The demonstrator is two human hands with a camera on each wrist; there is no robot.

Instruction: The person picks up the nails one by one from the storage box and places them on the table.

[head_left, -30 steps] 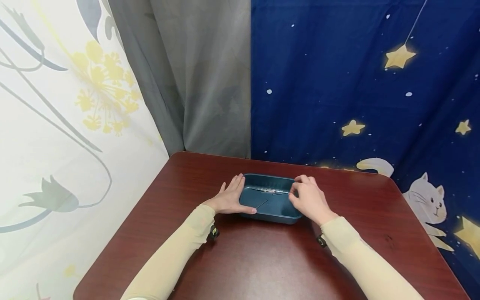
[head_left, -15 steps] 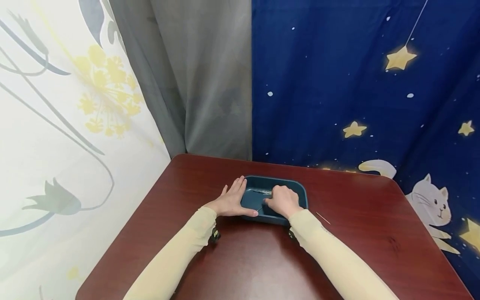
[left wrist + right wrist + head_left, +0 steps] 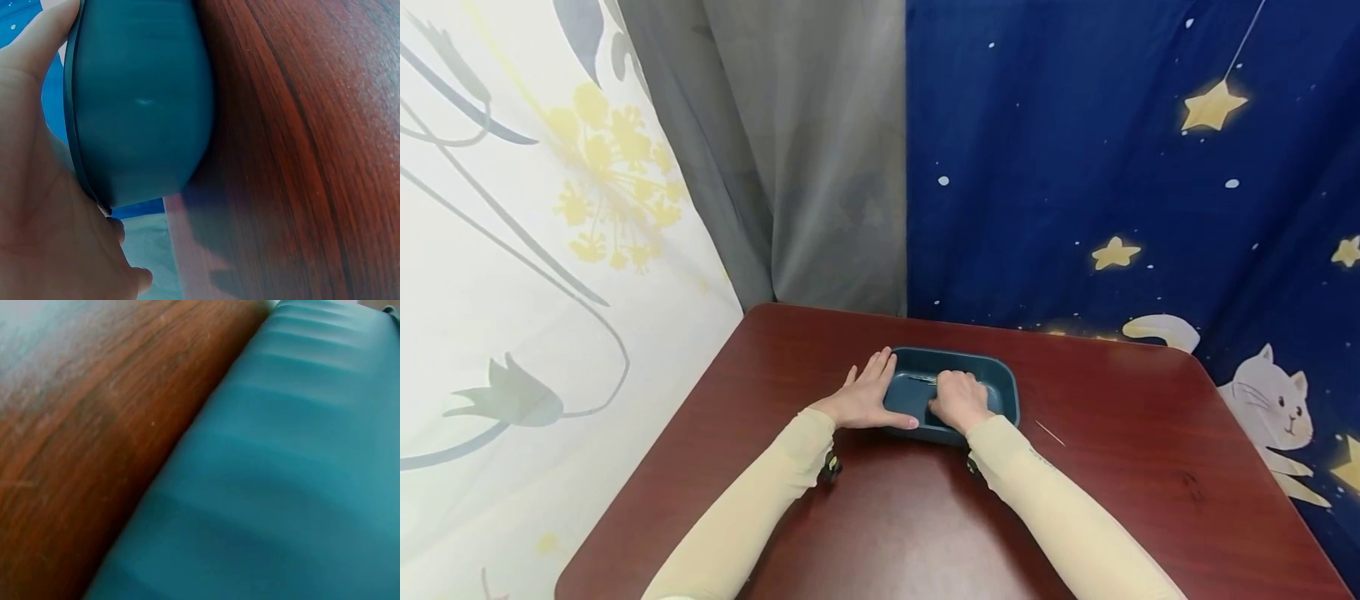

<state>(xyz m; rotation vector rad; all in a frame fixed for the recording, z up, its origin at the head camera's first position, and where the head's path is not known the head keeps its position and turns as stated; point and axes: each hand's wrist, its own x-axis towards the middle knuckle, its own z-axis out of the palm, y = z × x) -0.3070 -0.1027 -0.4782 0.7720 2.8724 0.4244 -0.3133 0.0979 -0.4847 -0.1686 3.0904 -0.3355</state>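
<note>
A dark teal rectangular tray [image 3: 1006,392] with a raised rim stands on the table. My left hand [image 3: 867,400] lies over its left end, fingers fairly straight along the rim and thumb on the near edge; the left wrist view shows this hand against the tray's wall [image 3: 144,112]. My right hand [image 3: 961,402] reaches inside the tray with its fingers curled downward. Whether anything is between its fingertips is hidden by the back of the hand. Several thin, shiny sticks [image 3: 922,379] lie along the tray's far side, partly covered by that hand.
One thin, light stick [image 3: 1050,432] lies on the reddish-brown wooden table [image 3: 1135,467], right of the tray. Behind the table hang a grey curtain [image 3: 842,167] and a blue starry curtain [image 3: 1037,167]. A white patterned curtain [image 3: 647,358] hangs at the left.
My right hand moved left from the tray's right rim into the tray. A thin stick appears on the table at right. The stick near my left thumb no longer shows. My left hand stays put.
</note>
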